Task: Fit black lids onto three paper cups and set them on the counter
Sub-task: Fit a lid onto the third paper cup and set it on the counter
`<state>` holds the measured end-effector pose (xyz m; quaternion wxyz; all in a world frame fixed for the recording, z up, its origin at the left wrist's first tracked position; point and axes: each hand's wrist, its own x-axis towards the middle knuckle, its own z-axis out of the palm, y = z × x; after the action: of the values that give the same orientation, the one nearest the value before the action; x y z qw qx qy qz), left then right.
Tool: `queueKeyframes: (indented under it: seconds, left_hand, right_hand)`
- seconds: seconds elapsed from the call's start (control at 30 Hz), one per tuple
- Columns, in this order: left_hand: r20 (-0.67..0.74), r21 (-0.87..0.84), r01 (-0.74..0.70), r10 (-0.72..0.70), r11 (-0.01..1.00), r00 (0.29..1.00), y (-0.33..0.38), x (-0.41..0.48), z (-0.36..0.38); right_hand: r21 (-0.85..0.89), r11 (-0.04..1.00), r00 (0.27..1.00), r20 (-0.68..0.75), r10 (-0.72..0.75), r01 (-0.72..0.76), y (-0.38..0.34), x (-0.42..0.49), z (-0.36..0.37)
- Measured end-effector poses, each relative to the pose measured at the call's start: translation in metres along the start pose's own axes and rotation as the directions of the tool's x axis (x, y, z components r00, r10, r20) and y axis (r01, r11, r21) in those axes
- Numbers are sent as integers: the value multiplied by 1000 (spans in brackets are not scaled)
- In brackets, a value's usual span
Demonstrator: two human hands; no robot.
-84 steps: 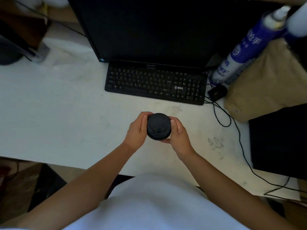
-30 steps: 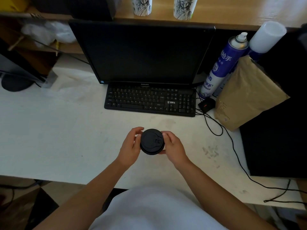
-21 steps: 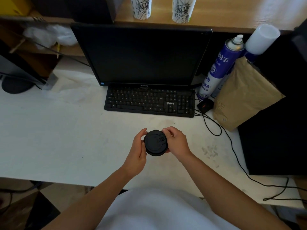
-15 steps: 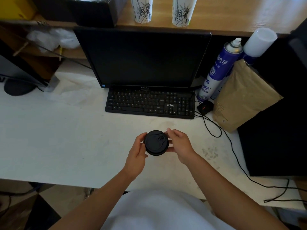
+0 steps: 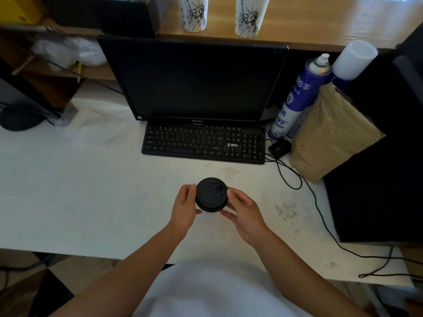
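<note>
A round black lid (image 5: pixel 211 194) faces up at me above the white desk (image 5: pixel 68 191); whatever is under it is hidden by the lid and my fingers. My left hand (image 5: pixel 185 208) grips its left rim and my right hand (image 5: pixel 243 210) grips its right and lower rim. Two white paper cups printed with a statue drawing stand on the wooden counter (image 5: pixel 320 24) above the monitor: one paper cup (image 5: pixel 194 13) on the left, the other paper cup (image 5: pixel 251 16) to its right. Their tops are cut off by the frame.
A black monitor (image 5: pixel 194 81) and keyboard (image 5: pixel 203 143) stand behind my hands. Two blue spray cans (image 5: pixel 297 97), a brown paper bag (image 5: pixel 329 133) and a black box (image 5: pixel 377 156) crowd the right side, with cables (image 5: pixel 320 216) trailing over the desk.
My view has tilted up, bringing the counter and two cups into sight. My hands have shifted around the lid's rim while holding it at about the same spot.
</note>
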<state>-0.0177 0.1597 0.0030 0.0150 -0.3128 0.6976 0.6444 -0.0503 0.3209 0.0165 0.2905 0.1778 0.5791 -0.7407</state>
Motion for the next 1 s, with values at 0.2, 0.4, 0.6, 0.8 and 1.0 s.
queueKeyframes:
  seconds: [0.2,0.4,0.6,0.8,1.0]
  left_hand:
    - [3,53,-55,55,997,998,-4,3,0]
    - [50,80,-153,149,985,988,-6,3,-4]
    - [123,115,-262,248,958,961,-7,6,-7]
    - [183,160,-385,356,909,916,-6,5,-9]
    - [163,246,-428,398,870,903,-9,5,-8]
  right_hand:
    - [-46,998,998,-52,-37,34,5,2,6]
    - [-150,985,995,-45,-89,82,7,2,11]
    - [-211,973,994,-46,-103,91,4,4,13]
    - [-286,954,992,-53,-113,94,3,7,14]
    - [-329,941,992,-58,-111,86,7,9,17]
